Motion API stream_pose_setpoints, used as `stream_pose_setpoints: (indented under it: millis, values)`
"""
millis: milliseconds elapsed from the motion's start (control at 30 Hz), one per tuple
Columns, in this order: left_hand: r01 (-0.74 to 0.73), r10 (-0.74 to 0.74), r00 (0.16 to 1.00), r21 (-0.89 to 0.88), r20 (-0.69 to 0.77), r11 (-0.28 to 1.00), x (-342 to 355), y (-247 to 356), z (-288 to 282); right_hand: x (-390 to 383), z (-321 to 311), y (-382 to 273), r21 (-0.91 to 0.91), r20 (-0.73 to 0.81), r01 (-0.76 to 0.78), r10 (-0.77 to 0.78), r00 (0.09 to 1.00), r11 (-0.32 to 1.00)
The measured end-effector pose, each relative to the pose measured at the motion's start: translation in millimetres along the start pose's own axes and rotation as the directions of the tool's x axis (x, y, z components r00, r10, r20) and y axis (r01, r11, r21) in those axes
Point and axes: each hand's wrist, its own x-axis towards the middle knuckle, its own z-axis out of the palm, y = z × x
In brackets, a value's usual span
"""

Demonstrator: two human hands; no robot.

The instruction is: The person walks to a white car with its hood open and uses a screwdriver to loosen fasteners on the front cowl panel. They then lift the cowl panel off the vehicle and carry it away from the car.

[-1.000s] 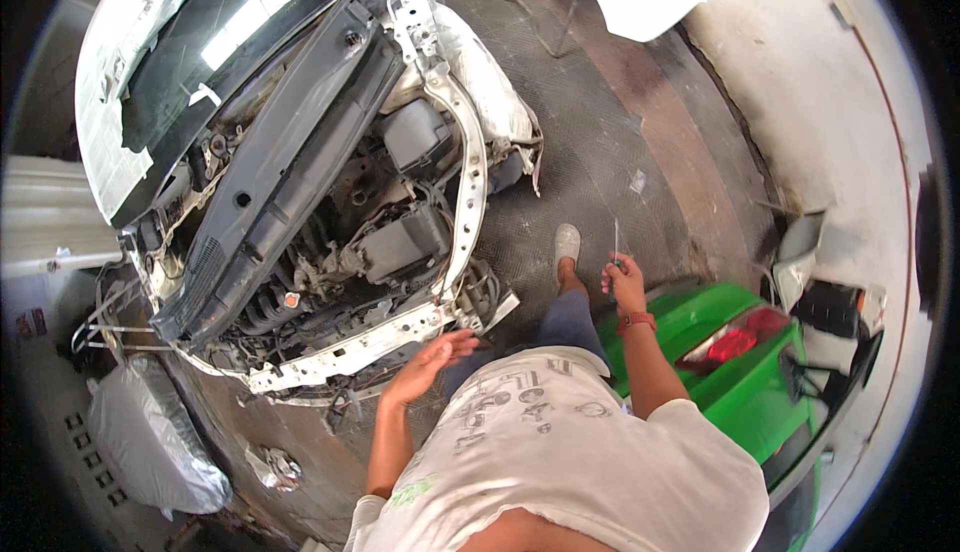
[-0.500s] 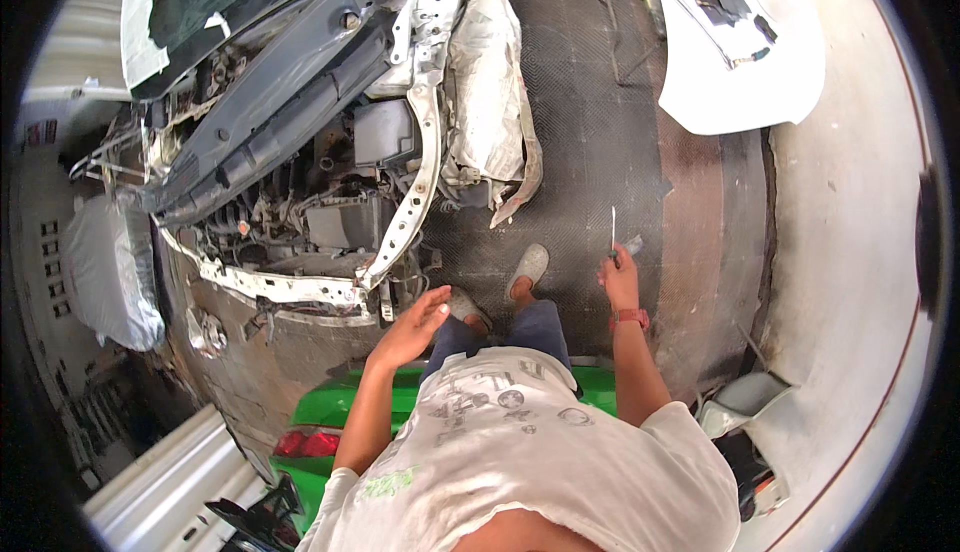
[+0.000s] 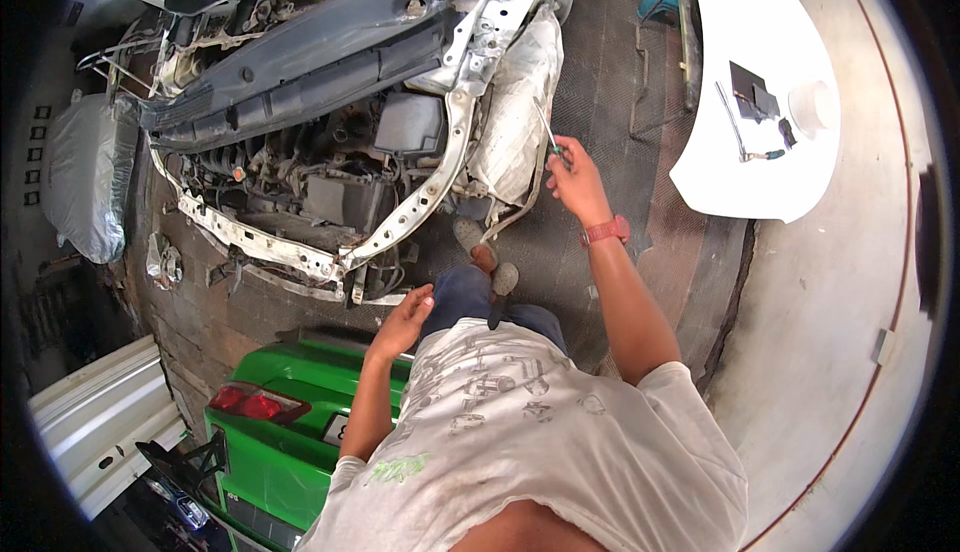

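The largest thing is a car (image 3: 310, 82) with its front stripped, its engine bay open behind a curved white metal frame (image 3: 462, 142). A green car (image 3: 320, 382) with a red tail light (image 3: 248, 402) stands at the lower left. A white body panel (image 3: 745, 37) lies at the right, near the wall, with a ratchet (image 3: 731, 117) and a flat black piece (image 3: 745, 85) on it. A pale, crinkled sheet (image 3: 510, 137) hangs along the side of the stripped car.

The left hand (image 3: 402, 322) is near the person's blue shorts (image 3: 455, 300), its fingers loosely bent, its grip slack and half wide. The right hand (image 3: 577, 182), below a red wristwatch (image 3: 605, 232), is closed around the handle of a screwdriver (image 3: 546, 127).

The screwdriver is slim and straight, with a thin, pale metal shaft and a dark handle showing some green, mostly hidden by the fingers. It tilts up and leftward, its shaft in front of the crinkled sheet; whether it touches, I cannot tell.
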Motion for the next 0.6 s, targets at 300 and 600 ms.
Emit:
stream_pose_setpoints:
  millis: [300,600]
  values:
    - [0.117,-0.162,0.978,0.302,0.129,0.946,97,-44,-32,80,20,-60,-0.257,-0.071,0.19,-0.215,0.974,0.947]
    - [0.476,-0.437,0.872,0.17,-0.221,0.863,41,-151,-44,170,25,-52,-0.295,0.043,0.186,-0.181,0.983,0.937]
